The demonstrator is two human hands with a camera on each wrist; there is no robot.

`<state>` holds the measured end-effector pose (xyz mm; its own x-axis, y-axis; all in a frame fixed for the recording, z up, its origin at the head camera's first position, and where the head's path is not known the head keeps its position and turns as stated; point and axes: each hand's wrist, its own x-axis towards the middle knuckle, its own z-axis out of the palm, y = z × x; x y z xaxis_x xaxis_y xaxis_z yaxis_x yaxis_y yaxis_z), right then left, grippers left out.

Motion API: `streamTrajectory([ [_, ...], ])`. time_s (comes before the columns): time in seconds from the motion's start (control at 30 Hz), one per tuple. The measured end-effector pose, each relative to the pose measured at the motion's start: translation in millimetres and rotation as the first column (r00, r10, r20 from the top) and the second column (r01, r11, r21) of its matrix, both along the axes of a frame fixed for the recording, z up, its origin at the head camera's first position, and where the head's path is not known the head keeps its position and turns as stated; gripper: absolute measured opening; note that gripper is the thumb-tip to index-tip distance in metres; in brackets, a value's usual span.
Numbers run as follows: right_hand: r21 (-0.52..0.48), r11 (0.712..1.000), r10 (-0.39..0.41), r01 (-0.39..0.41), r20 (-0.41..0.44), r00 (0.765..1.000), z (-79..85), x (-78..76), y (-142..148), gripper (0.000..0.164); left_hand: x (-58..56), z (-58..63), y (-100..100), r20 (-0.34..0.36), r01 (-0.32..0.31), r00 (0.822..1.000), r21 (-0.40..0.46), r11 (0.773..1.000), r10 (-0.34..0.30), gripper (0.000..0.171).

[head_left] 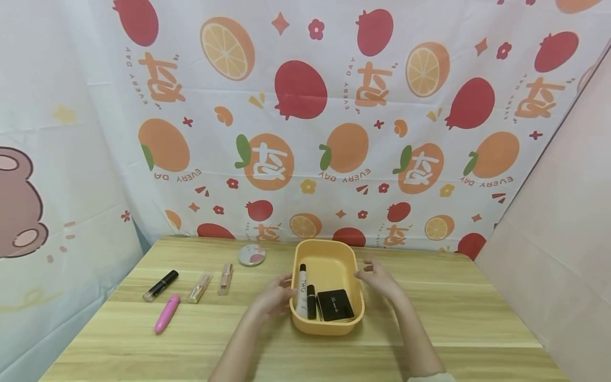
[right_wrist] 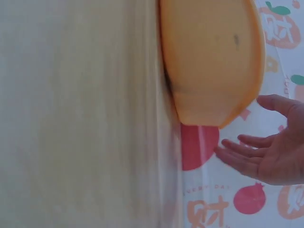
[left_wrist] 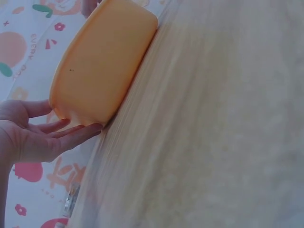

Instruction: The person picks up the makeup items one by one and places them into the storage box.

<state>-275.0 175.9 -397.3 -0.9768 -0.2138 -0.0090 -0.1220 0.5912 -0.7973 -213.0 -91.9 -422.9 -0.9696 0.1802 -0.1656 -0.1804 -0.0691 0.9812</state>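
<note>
A yellow plastic basket [head_left: 329, 329] stands on the wooden table. Inside it lie a white tube with a black cap [head_left: 302, 297], a small black-capped tube [head_left: 311, 302] and a black square compact [head_left: 335, 305]. At the basket's left side is my left hand [head_left: 274, 298]. In the left wrist view, the thumb of this hand [left_wrist: 35, 133] meets the rim and its extended fingers touch the wall. My right hand [head_left: 377, 278] is at the right side. The right wrist view shows its thumb by the rim, while the other fingers of the hand [right_wrist: 270, 149] spread loosely, apart from the wall.
On the left of the table lie a black-capped lip gloss tube [head_left: 160, 285], a pink tube [head_left: 167, 314] and two clear lip gloss tubes [head_left: 200, 288]. A round compact [head_left: 251, 255] lies near the back edge. A fruit-print curtain [head_left: 305, 191] hangs behind the table.
</note>
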Motion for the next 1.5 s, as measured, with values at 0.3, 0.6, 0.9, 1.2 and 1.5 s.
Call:
streamTrajectory([
  [0.3,-0.095,0.991,0.095,-0.092,0.034,0.995,-13.8,-4.6,-17,0.04,-3.5,1.7,-2,0.01,-0.02,1.0,-0.011,1.0,0.02,0.059],
  [0.6,-0.098,0.992,0.087,-0.077,0.101,0.991,-24.5,-15.9,-22,0.044,-11.9,0.1,-5,0.009,-0.01,1.0,0.008,1.0,0.01,0.057],
  [0.9,-0.176,0.973,0.165,-0.147,0.094,0.982,-33.2,-29.3,-23,0.062,-18.6,1.6,-7,0.015,-0.02,1.0,-0.013,1.0,0.02,0.058],
  [1.2,-0.223,0.964,0.171,-0.146,0.095,0.981,-46.2,-27.6,-18,0.073,-17.2,1.2,-4,0.007,-0.027,1.0,-0.025,0.999,0.027,0.056],
  [1.5,-0.258,0.961,0.126,-0.098,0.096,0.987,-44.7,-19.4,-22,0.067,-18.3,2.8,-7,-0.031,-0.013,0.999,-0.057,0.998,0.012,0.058],
])
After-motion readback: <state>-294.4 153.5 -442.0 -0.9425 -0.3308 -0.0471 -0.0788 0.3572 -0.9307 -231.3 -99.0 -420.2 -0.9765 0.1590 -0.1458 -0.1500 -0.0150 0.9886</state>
